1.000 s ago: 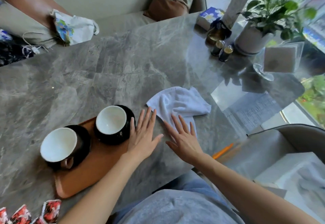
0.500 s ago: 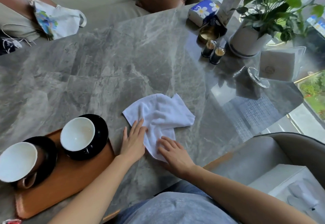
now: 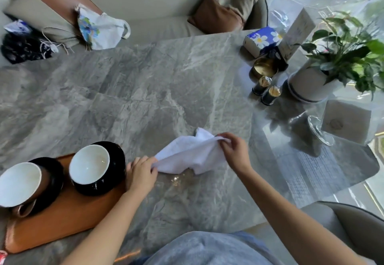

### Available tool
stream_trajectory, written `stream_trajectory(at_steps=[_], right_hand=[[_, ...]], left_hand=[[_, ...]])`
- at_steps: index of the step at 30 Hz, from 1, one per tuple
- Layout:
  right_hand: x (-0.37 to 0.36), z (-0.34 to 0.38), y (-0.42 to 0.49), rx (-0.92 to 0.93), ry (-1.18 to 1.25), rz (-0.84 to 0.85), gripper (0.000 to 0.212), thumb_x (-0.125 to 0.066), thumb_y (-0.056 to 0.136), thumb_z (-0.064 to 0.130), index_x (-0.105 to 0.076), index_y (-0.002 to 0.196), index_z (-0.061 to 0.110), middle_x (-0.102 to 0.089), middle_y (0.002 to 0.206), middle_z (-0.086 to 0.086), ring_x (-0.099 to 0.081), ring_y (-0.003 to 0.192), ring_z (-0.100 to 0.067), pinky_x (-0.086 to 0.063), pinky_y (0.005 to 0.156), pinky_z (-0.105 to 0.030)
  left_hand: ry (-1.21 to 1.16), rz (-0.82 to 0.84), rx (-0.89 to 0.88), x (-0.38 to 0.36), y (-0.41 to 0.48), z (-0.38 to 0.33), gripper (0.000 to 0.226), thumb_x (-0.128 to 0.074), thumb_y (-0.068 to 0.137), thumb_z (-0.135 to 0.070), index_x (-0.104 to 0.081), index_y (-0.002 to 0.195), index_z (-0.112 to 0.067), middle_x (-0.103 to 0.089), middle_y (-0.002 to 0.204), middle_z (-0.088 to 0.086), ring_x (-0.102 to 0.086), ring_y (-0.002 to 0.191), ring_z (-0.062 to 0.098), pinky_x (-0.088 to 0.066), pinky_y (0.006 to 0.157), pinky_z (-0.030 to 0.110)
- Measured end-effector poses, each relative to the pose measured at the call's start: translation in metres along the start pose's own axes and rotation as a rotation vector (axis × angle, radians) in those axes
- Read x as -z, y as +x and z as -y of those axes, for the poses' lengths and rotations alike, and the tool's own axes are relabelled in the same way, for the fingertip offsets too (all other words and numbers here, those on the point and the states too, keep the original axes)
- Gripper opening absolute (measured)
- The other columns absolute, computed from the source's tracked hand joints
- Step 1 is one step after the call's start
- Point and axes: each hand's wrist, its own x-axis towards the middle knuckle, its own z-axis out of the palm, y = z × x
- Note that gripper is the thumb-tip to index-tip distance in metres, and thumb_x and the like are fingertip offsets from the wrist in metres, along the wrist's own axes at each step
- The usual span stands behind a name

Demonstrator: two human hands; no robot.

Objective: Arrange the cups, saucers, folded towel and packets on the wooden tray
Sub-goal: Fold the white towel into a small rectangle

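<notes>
A white towel [image 3: 188, 153] hangs stretched just above the grey marble table [image 3: 133, 98]. My left hand [image 3: 142, 174] pinches its near left corner, and my right hand [image 3: 233, 150] pinches its far right corner. At the near left lies the wooden tray [image 3: 68, 217]. On it stand two white-lined cups, one [image 3: 89, 164] on a black saucer [image 3: 116, 154] beside my left hand, the other [image 3: 19, 183] on a saucer [image 3: 56, 173] at the frame's left edge. A red packet [image 3: 2, 254] peeks in at the bottom left corner.
At the far right stand a potted plant [image 3: 315, 81], two small dark shakers [image 3: 267, 91], a gold bowl [image 3: 264, 70], a tissue pack [image 3: 261, 40] and a napkin holder [image 3: 342, 123]. Cushions and a cloth bag [image 3: 99, 29] lie on the bench behind. A grey chair [image 3: 357, 227] is near right.
Both hands, earlier flat on the towel, have pinched opposite corners and lifted it off the table, pulling it taut. The view has shifted between frames.
</notes>
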Motion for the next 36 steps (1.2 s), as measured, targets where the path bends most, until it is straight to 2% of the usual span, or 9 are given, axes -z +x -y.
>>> stream_trajectory(at_steps=[2, 5, 8, 12, 16, 22, 25, 30, 36], right_hand=[[0.008, 0.005, 0.014, -0.03, 0.092, -0.073, 0.021, -0.054, 0.086, 0.002, -0.072, 0.091, 0.011, -0.071, 0.085, -0.001, -0.063, 0.083, -0.011, -0.046, 0.072, -0.023], [0.02, 0.021, 0.032, 0.018, 0.14, -0.08, 0.018, -0.055, 0.088, 0.002, -0.071, 0.09, 0.01, -0.068, 0.081, -0.003, -0.057, 0.072, -0.002, -0.042, 0.061, -0.007], [0.037, 0.053, 0.049, 0.121, 0.244, -0.101, 0.013, -0.058, 0.089, 0.005, -0.069, 0.088, 0.012, -0.064, 0.073, 0.001, -0.054, 0.065, 0.001, -0.041, 0.058, -0.008], [0.057, 0.101, 0.066, 0.282, 0.406, -0.179, 0.012, -0.059, 0.089, 0.013, -0.068, 0.082, 0.017, -0.059, 0.068, 0.008, -0.05, 0.064, 0.001, -0.04, 0.061, -0.016], [0.071, 0.133, 0.067, 0.399, 0.56, -0.152, 0.019, -0.059, 0.091, 0.023, -0.068, 0.075, 0.028, -0.059, 0.064, 0.017, -0.048, 0.064, -0.003, -0.038, 0.062, -0.022], [0.09, 0.124, 0.06, 0.454, 0.506, 0.128, 0.017, -0.063, 0.088, 0.027, -0.066, 0.071, 0.027, -0.057, 0.061, 0.017, -0.047, 0.058, 0.002, -0.037, 0.055, -0.012], [0.092, 0.092, 0.048, 0.234, 0.419, 0.306, 0.013, -0.068, 0.082, 0.034, -0.071, 0.077, 0.022, -0.067, 0.072, 0.005, -0.06, 0.068, -0.01, -0.049, 0.065, -0.025], [0.089, 0.026, 0.017, -0.171, 0.26, 0.645, 0.03, -0.065, 0.075, 0.043, -0.076, 0.088, 0.017, -0.074, 0.082, 0.001, -0.069, 0.078, -0.012, -0.059, 0.065, -0.029], [0.081, -0.04, -0.021, -0.484, 0.211, 0.794, 0.041, -0.065, 0.076, 0.051, -0.074, 0.097, 0.017, -0.074, 0.093, -0.004, -0.071, 0.088, -0.019, -0.057, 0.068, -0.031]], left_hand=[[-0.171, -0.054, 0.074, 0.007, 0.012, 0.006, 0.013, -0.056, 0.086, -0.022, -0.067, 0.093, -0.021, -0.067, 0.092, 0.007, -0.06, 0.094, 0.031, -0.041, 0.079, 0.038], [-0.64, -0.115, 0.179, 0.03, 0.031, 0.006, 0.014, -0.058, 0.087, -0.011, -0.069, 0.095, -0.007, -0.07, 0.094, 0.019, -0.065, 0.089, 0.034, -0.047, 0.075, 0.037], [-0.871, -0.289, 0.226, 0.074, 0.053, -0.007, 0.016, -0.061, 0.085, -0.015, -0.07, 0.095, -0.006, -0.07, 0.089, 0.022, -0.061, 0.08, 0.022, -0.042, 0.071, 0.03], [-0.966, -0.528, 0.088, 0.148, 0.071, -0.024, 0.008, -0.057, 0.08, -0.034, -0.064, 0.075, -0.034, -0.06, 0.065, -0.015, -0.052, 0.065, 0.003, -0.04, 0.063, 0.025], [-1.192, -0.571, -0.092, 0.195, 0.063, -0.04, 0.013, -0.056, 0.086, -0.026, -0.058, 0.074, -0.03, -0.059, 0.058, -0.025, -0.048, 0.06, -0.012, -0.037, 0.06, 0.009], [-1.391, -0.301, -0.014, 0.191, 0.044, -0.022, 0.018, -0.05, 0.088, -0.016, -0.062, 0.076, -0.022, -0.068, 0.068, -0.018, -0.058, 0.073, -0.005, -0.043, 0.071, 0.016], [-1.348, -0.066, 0.122, 0.16, 0.024, -0.01, 0.023, -0.047, 0.093, -0.015, -0.064, 0.079, -0.021, -0.072, 0.069, -0.017, -0.065, 0.068, -0.005, -0.051, 0.063, 0.011], [-1.261, 0.39, 0.33, 0.104, -0.016, 0.014, 0.022, -0.05, 0.092, -0.03, -0.068, 0.097, -0.018, -0.077, 0.088, 0.001, -0.073, 0.081, 0.015, -0.058, 0.063, 0.029], [-1.104, 0.654, 0.492, 0.053, -0.054, 0.03, 0.021, -0.052, 0.092, -0.036, -0.063, 0.106, -0.025, -0.076, 0.093, -0.003, -0.072, 0.087, 0.016, -0.056, 0.066, 0.03]])
